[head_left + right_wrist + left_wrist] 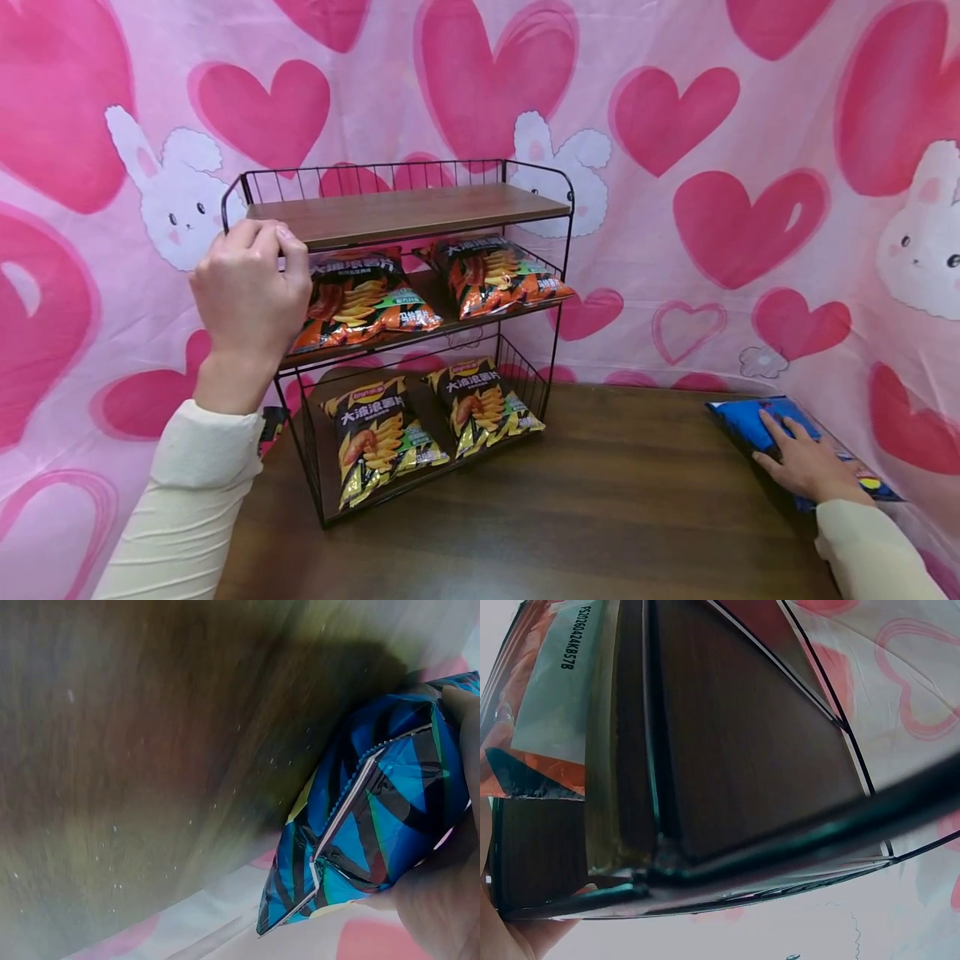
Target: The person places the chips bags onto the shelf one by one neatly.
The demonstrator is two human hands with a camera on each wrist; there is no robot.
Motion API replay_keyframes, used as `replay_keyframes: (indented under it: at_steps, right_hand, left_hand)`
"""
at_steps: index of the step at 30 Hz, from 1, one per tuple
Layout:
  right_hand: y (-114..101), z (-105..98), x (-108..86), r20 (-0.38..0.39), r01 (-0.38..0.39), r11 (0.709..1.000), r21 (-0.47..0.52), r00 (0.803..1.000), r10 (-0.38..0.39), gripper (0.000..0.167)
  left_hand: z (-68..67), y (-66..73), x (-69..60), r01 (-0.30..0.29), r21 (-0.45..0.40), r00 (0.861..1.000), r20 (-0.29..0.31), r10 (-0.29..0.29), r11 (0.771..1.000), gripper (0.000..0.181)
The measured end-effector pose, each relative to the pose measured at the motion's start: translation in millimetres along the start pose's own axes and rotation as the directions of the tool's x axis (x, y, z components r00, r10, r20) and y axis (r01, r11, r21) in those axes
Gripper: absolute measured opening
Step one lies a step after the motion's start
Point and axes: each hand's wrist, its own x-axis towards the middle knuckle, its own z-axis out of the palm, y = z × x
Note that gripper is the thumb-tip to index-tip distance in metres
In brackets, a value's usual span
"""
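Observation:
My left hand [255, 287] grips the front left corner of a three-tier black wire rack [420, 210] with brown boards. The left wrist view shows its dark metal bar [780, 859] close up, with part of the hand at the lower left. Far to the right, my right hand [813, 473] holds a blue chip bag [738, 414] from above, by the wall cloth. In the right wrist view fingers and thumb lie on either side of the bag [409, 817], its seam side showing. The fingertips there are partly hidden.
Two orange chip bags [495, 275] lie on the rack's middle shelf, and two black-and-yellow chip bags [480, 404] lean on the bottom one. The rack stands on a brown wooden table [600, 500]. Pink heart-patterned cloth [645, 242] hangs behind and at the right.

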Motion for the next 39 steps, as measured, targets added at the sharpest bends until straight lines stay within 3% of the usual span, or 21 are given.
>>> replay_keyframes:
  at_steps: [11, 17, 26, 39]
  right_hand:
    - [-34.7, 8.1, -8.4, -0.027, 0.066, 0.998, 0.011, 0.997, -0.066, 0.096]
    - [-66.9, 9.0, -15.3, -0.036, 0.103, 0.995, 0.002, 0.994, -0.103, 0.092]
    - [-112.9, 13.0, -22.9, 0.003, 0.086, 0.996, 0.002, 0.996, -0.086, 0.089]
    - [-174.6, 5.8, -35.5, 0.025, 0.134, 0.988, 0.072, 0.990, -0.136, 0.084]
  left_hand:
    - [1.9, -2.3, -1.2, 0.011, 0.007, 1.000, -0.020, -0.011, 1.000, 0.049]
    - [0.9, -2.8, -2.0, 0.016, 0.011, 1.000, -0.014, -0.015, 1.000, 0.050]
    - [0.9, -3.5, -6.1, 0.025, 0.010, 1.000, -0.001, -0.025, 1.000, 0.050]
    - [3.2, -0.2, -1.1, 0.034, -0.006, 0.999, -0.014, -0.034, 0.999, 0.050]
